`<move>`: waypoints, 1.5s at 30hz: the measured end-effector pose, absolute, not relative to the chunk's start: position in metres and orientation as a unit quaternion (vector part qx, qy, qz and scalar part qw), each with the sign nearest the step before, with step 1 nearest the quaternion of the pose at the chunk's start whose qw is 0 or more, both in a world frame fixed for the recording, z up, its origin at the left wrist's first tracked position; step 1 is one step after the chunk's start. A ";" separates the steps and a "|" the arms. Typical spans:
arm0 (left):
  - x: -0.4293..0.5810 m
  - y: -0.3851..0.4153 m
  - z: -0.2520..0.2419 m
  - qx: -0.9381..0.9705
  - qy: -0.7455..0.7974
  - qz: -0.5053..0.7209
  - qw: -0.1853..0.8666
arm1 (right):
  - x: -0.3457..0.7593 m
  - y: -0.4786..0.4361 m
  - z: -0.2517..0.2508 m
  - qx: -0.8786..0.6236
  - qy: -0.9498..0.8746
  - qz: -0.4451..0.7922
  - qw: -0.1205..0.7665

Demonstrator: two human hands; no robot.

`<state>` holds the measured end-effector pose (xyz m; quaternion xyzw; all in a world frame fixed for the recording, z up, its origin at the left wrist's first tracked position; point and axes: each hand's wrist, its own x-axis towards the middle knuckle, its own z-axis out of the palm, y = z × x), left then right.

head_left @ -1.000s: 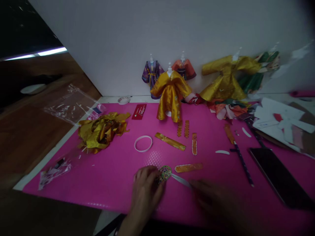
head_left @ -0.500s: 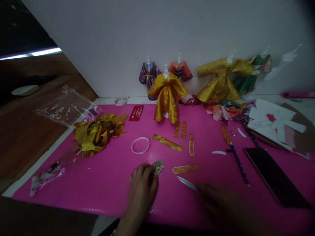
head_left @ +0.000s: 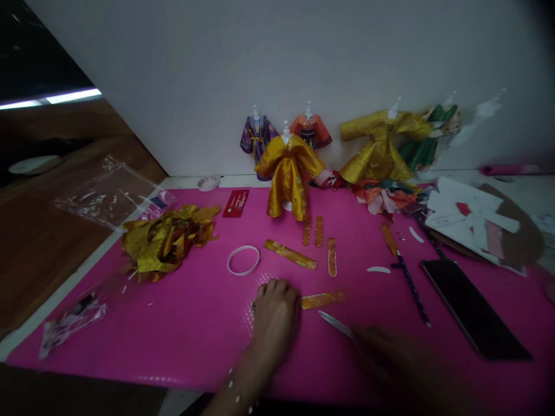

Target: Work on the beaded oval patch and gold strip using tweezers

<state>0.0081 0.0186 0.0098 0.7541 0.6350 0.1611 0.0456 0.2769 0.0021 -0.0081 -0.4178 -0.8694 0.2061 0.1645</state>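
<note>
My left hand (head_left: 275, 312) rests knuckles-up on the pink mat (head_left: 195, 329), its fingers curled over the spot where a small patterned oval piece lay; the piece is hidden beneath them. Just right of its fingertips lies a short gold fabric strip (head_left: 323, 299). My right hand (head_left: 390, 358) is dark and blurred at the lower right, closed around a slim white pointed tool (head_left: 336, 325) whose tip points up-left towards the left hand.
A white ring (head_left: 243, 260), a longer gold strip (head_left: 290, 255) and several small strips lie further back. Gold scraps (head_left: 165, 240) are piled left. Miniature robes, one gold (head_left: 287, 176), stand by the wall. A pen (head_left: 410, 283), phone (head_left: 472, 315) and paper patterns (head_left: 472, 219) sit right.
My left hand has slid right and forward, and its fingers now cover the patterned oval piece that showed at its fingertips. The right hand with the white tool has barely shifted.
</note>
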 end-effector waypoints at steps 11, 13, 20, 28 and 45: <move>0.005 0.029 0.019 0.777 0.614 0.133 0.033 | 0.291 -0.004 -0.011 -0.418 -0.868 0.210 0.167; 0.002 0.017 0.019 0.778 0.610 0.150 0.028 | 0.288 -0.002 -0.009 -0.415 -0.871 0.212 0.157; 0.009 -0.037 -0.004 0.790 0.574 0.216 -0.011 | 0.272 0.012 -0.017 -0.386 -0.891 0.208 0.114; 0.020 -0.048 -0.011 0.779 0.598 0.180 -0.050 | 0.261 0.025 -0.015 -0.366 -0.908 0.193 0.072; 0.020 -0.048 -0.019 0.780 0.601 0.175 -0.009 | 0.258 0.030 -0.018 -0.358 -0.916 0.168 0.064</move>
